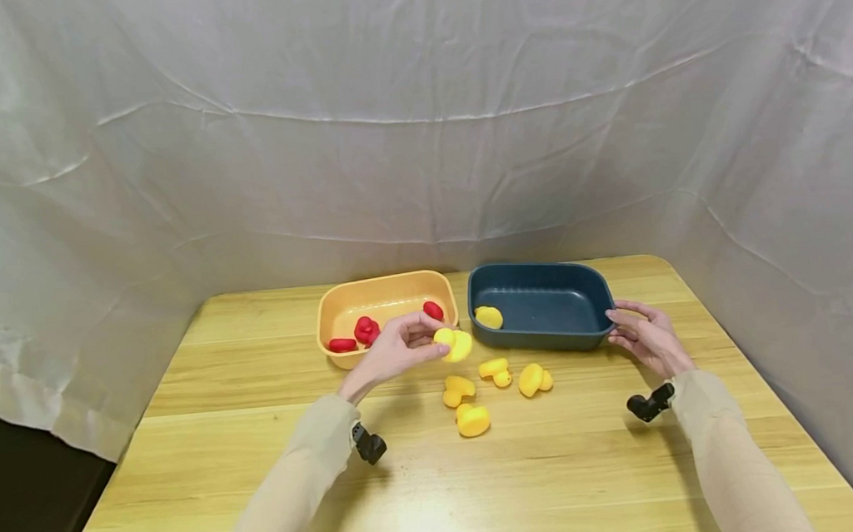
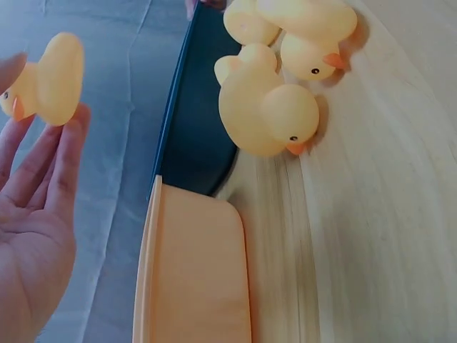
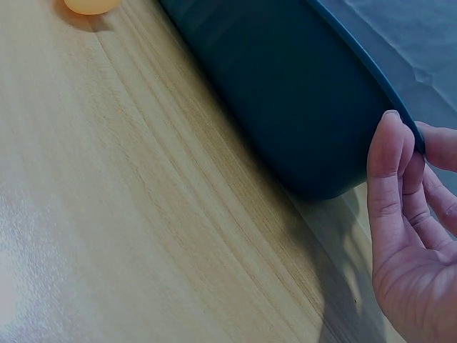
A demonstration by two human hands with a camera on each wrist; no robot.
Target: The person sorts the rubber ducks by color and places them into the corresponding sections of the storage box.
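Observation:
My left hand (image 1: 406, 347) pinches a yellow rubber duck (image 1: 460, 346) between thumb and fingertips. It is raised in front of the gap between the two bins. The left wrist view shows this duck (image 2: 60, 80) on its side, orange beak toward the palm. At the right end of the dark blue bin (image 1: 533, 339), my right hand (image 1: 649, 339) grips the rim, thumb and fingers on either side of it. One yellow duck (image 1: 488, 318) lies inside that bin, at its left end. Several more yellow ducks (image 1: 473, 421) lie on the table in front of the bins.
Left of the blue bin stands an orange bin (image 1: 390, 282) with several red ducks (image 1: 366, 330) in it. Both bins are near the back edge of the wooden table (image 1: 533, 475). A grey-white sheet (image 1: 419, 175) hangs behind and at the sides.

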